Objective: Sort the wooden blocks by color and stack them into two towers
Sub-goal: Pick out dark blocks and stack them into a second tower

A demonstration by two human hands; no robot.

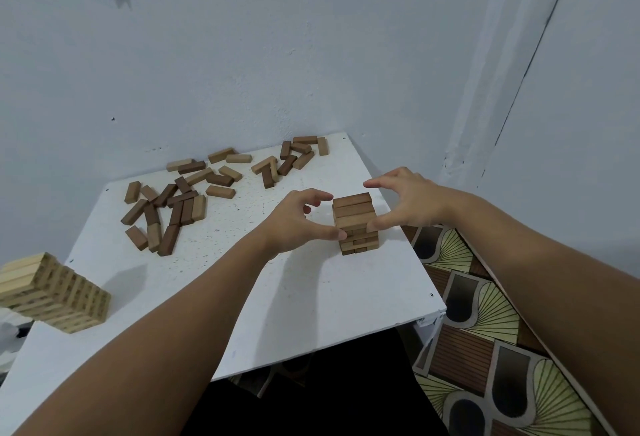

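Both hands flank the brown tower [356, 222] — left hand [298, 219] thumb touching it; right hand [407, 198] thumb likewise, fingers spread above. Loose blocks [180, 200] lie behind on the bench [311, 297].

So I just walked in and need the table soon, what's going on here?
A person is building block towers on the white table. Both thumbs touch the sides of a short brown tower, left hand and right hand around it with fingers spread. A taller pale tower stands at the table's left edge. Many loose blocks, dark and lighter brown mixed, still lie scattered at the far side, so sorting isn't finished.
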